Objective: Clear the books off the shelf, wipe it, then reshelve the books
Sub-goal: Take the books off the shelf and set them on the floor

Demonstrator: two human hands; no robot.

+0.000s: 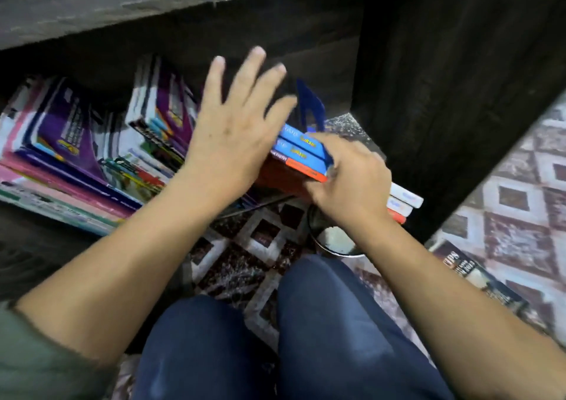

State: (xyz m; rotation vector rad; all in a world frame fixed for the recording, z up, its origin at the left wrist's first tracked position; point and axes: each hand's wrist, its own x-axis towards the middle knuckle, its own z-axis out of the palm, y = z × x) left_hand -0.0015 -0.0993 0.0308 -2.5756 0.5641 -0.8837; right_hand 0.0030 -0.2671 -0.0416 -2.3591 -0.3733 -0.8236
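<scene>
Your right hand (346,182) gripped blue books (301,148) at the shelf (346,124) edge; your left hand (235,124) hovered, fingers spread. Other books (92,154) lay shelved; clearing or reshelving, I couldn't tell.

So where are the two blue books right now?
Head view, just right of centre: the blue books lie on an orange book near the shelf's right end, their corner held by the right hand, the left hand close on their left.
</scene>
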